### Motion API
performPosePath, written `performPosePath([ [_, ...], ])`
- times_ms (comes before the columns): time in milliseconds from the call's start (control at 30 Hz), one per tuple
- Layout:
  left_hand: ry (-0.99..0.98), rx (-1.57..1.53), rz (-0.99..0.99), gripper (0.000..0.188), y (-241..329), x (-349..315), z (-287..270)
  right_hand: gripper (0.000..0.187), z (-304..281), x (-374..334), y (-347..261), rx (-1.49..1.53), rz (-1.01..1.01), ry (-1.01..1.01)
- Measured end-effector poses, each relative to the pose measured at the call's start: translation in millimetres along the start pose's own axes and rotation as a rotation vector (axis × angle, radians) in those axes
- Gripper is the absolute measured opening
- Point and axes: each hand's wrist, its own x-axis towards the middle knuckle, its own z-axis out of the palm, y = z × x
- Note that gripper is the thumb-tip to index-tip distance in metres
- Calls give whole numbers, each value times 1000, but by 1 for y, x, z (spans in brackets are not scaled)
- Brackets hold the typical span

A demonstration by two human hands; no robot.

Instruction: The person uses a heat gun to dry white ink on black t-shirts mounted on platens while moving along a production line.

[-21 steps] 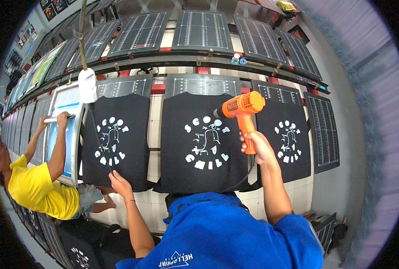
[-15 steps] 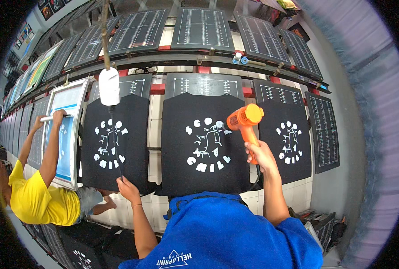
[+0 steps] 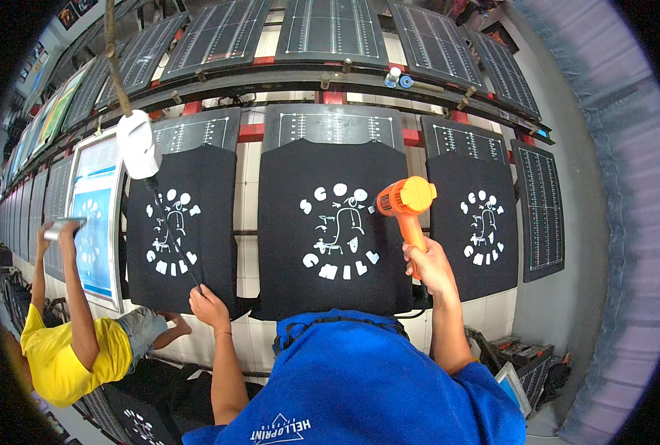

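My right hand (image 3: 434, 268) is wrapped round the handle of an orange heat gun (image 3: 409, 199). Its nozzle points left, close above the upper right of the white scooter print (image 3: 342, 230) on the middle black shirt (image 3: 281, 237). The fingers of my left hand (image 3: 211, 308) are closed on a thin black cord (image 3: 172, 236). That cord runs up across the left black shirt (image 3: 218, 222) to a white power socket (image 3: 138, 145) hanging from above. Another printed black shirt (image 3: 448, 193) lies flat on the board to the right.
At left a co-worker in a yellow shirt (image 3: 70, 356) holds a squeegee (image 3: 66, 227) at a framed blue screen (image 3: 106, 259). Behind the shirts runs a dark metal rail (image 3: 270, 78) bearing a small bottle (image 3: 393, 76). More printing boards (image 3: 333, 33) stand beyond. A curtain (image 3: 604, 185) hangs at right.
The white socket and its cord have swung left in the view. The co-worker's hands have moved back down the screen with the squeegee. My heat gun stays near the print's upper right.
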Motion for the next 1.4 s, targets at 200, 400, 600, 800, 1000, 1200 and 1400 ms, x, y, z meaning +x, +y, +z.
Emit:
performPosePath([
  [200,-22,36,10,28,2,0,-1,14,-1,1,2,29,-7,-8],
  [400,-33,26,-11,33,4,1,-3,14,1,-1,0,28,6,-28],
  [600,-19,27,-25,31,5,2,-4,15,0,0,1,28,16,-44],
  [800,13,9,6,31,3,2,0,16,-1,-2,3,51,7,-49],
  [1000,-14,55,-27,29,2,2,0,16,1,-2,-1,58,0,-54],
  [1200,18,7,-9,32,3,2,0,16,-1,5,-2,63,-17,0],
  [1400,5,23,-16,31,2,2,1,16,-5,1,-3,43,-30,26],
])
